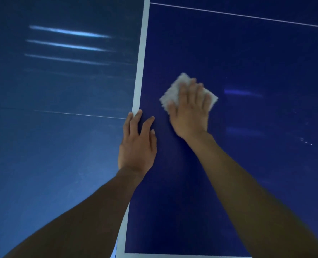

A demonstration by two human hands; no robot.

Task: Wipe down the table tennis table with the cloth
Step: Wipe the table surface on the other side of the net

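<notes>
While the right hand (189, 112) presses down with straight fingers held close together, a white, fluffy cloth (170, 94) lies folded into a rough square beneath it, flat on the smooth, dark-blue table tennis table (247, 62), near its left side. The left hand (137, 146) rests flat on the top with fingers spread, its fingertips touching the broad white edge stripe (142, 53) (a thin white line (247, 15) crosses the far end). Beside the table, the glossy blue floor (52, 146) mirrors streaks of light.
</notes>
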